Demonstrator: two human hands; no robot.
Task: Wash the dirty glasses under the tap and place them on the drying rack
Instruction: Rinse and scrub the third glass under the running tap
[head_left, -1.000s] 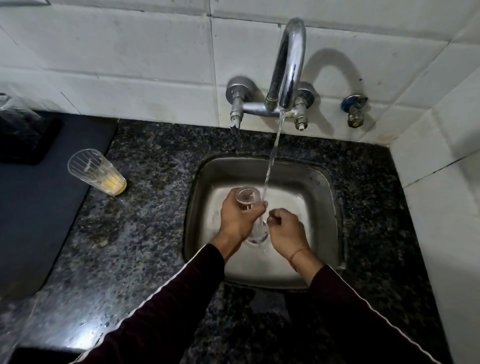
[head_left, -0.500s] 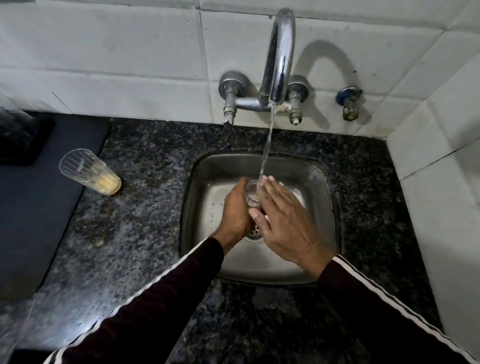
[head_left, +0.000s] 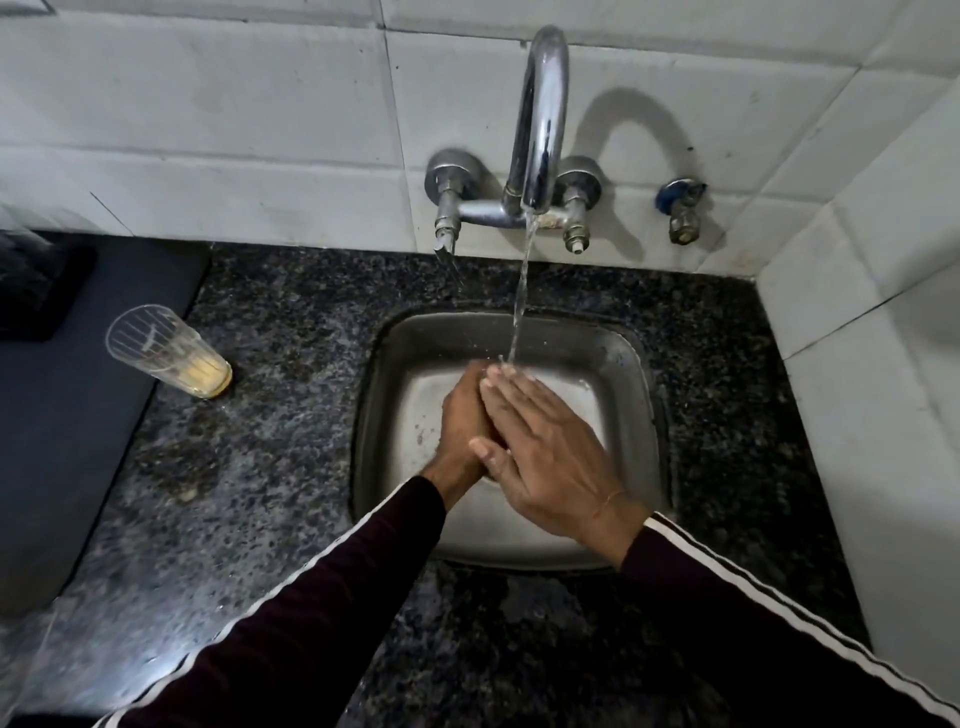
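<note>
Glass in wash: hidden between my hands over sink (head_left: 631, 374), under tap (head_left: 540, 119) stream. Left hand (head_left: 464, 421) curls round it; right hand (head_left: 545, 452) lies flat, fingers straight, against it. Judged wet, slippery, fragile: hold at wall. Second dirty glass (head_left: 166, 351) stands on counter (head_left: 260, 441), left.

glasses in view: 1 (head_left: 167, 351) | taps: 1 (head_left: 537, 130) | sinks: 1 (head_left: 631, 374) | hands: 2 (head_left: 465, 421) (head_left: 550, 457)

My right hand (head_left: 550, 462) covers my left hand (head_left: 465, 421), hiding whatever it holds. A dark blurred thing (head_left: 31, 280) is cut off at the left edge.
</note>
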